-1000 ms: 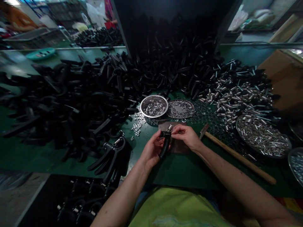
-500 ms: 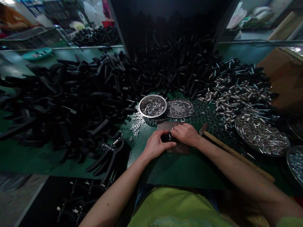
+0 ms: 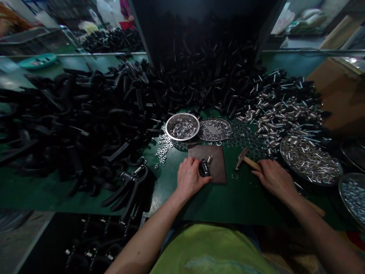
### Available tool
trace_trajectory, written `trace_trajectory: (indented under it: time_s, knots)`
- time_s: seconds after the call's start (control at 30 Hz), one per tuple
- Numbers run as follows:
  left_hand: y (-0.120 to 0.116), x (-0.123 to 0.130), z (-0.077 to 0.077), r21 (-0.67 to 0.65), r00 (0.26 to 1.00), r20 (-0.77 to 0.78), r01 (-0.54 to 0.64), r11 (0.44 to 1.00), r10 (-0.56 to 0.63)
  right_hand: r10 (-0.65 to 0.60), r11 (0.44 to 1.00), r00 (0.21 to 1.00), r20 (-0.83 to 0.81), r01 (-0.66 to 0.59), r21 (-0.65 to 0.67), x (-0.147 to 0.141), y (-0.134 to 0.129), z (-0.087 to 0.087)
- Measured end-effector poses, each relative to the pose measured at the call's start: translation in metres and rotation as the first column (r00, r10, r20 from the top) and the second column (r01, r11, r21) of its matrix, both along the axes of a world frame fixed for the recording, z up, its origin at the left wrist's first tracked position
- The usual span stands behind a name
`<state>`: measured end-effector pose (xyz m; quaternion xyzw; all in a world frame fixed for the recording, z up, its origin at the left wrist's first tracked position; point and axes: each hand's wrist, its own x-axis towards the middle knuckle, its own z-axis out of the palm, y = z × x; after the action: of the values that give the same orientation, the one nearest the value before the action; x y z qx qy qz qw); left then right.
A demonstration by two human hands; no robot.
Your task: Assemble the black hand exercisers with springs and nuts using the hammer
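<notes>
The left hand (image 3: 189, 177) is closed palm-down on a short black plastic grip part (image 3: 204, 169), fingers curled over it, pinning it to a brown leather mat (image 3: 219, 163); a steel coil spring (image 3: 209, 160) seems seated in the part's end, sticking up at a slant. The right hand (image 3: 275, 179) lies open and palm-down, holding nothing, its fingertips just beside the wooden shaft of a hammer (image 3: 252, 163), whose steel head rests near the mat's right edge. Both forearms reach in from the bottom corners, well apart.

As for what is done, assembled spring hand grippers (image 3: 128, 190) stand stacked left of the mat; what is left shows in the large heap of loose black handles (image 3: 85, 125) and the mound of steel springs and bolts (image 3: 285, 110). Between them sit a steel bowl of washers (image 3: 171, 136) and a round tray of washers (image 3: 229, 129); loose hex nuts (image 3: 161, 152) lie scattered in front; how far the held piece has come, I cannot tell.
</notes>
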<state>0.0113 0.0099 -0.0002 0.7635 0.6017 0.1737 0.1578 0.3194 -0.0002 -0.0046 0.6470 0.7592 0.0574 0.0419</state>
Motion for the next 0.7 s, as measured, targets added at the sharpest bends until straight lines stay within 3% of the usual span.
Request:
trace_trajectory:
  time_s: [0.1, 0.2, 0.27, 0.33, 0.4, 0.53, 0.7]
  knots:
    - [0.001, 0.001, 0.002, -0.009, 1.0, -0.009, 0.003, 1.0, -0.003, -0.09, 0.996, 0.993, -0.069, 0.091, -0.001, -0.001, -0.004, 0.002]
    - [0.001, 0.002, 0.002, -0.01, 1.0, -0.013, 0.0, 1.0, 0.0, -0.106, 0.994, 0.944, -0.313, 0.103, -0.027, -0.031, -0.002, 0.031]
    - [0.001, 0.002, 0.002, -0.01, 1.0, -0.013, -0.007, 1.0, 0.007, -0.005, 1.0, 0.835, -0.551, 0.007, 0.002, -0.057, -0.002, 0.051]
    - [0.001, 0.002, 0.001, -0.006, 1.0, -0.009, -0.014, 1.0, 0.014, 0.126, 0.991, 0.703, -0.7, -0.065, 0.113, -0.081, -0.004, 0.061]
    - [0.001, 0.002, 0.001, 0.003, 1.0, -0.009, -0.012, 1.0, 0.012, 0.19, 0.982, 0.668, -0.72, -0.141, 0.129, -0.098, -0.004, 0.059]
    - [0.0, 0.002, 0.0, 0.009, 1.0, -0.008, -0.003, 1.0, 0.003, 0.157, 0.962, 0.745, -0.649, -0.265, -0.071, -0.109, -0.004, 0.059]
    - [0.0, 0.002, 0.0, -0.006, 1.0, 0.005, -0.008, 1.0, 0.008, 0.213, 0.974, 0.658, -0.723, -0.085, 0.209, -0.109, -0.01, 0.075]
